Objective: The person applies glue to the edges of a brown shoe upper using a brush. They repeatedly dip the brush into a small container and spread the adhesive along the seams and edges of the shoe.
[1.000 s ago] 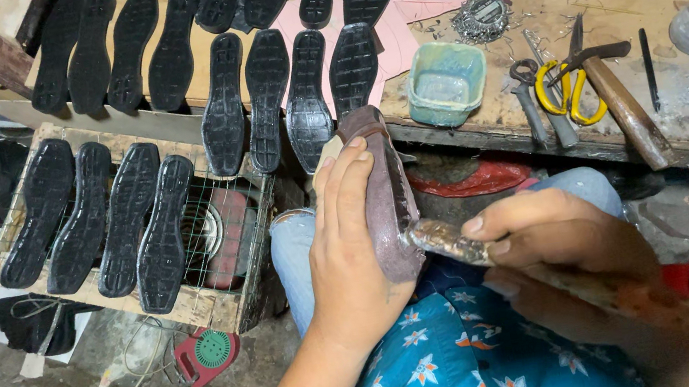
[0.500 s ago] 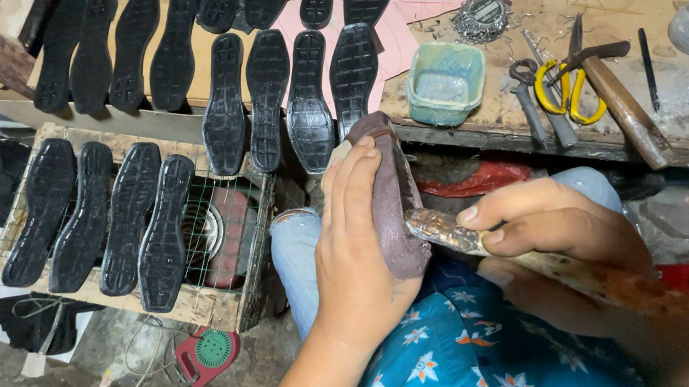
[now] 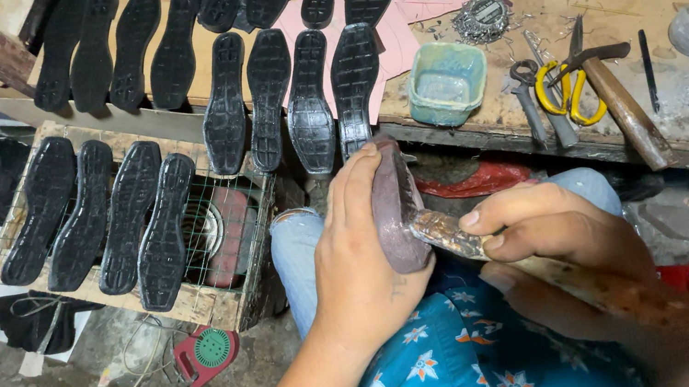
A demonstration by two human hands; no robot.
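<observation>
Left hand [image 3: 357, 266] clamps the brownish shoe sole [image 3: 396, 208] upright over the lap, right hand [image 3: 556, 228] grips a stained brush handle [image 3: 583, 279] against it (slip risk: glue smears onto fingers).
</observation>
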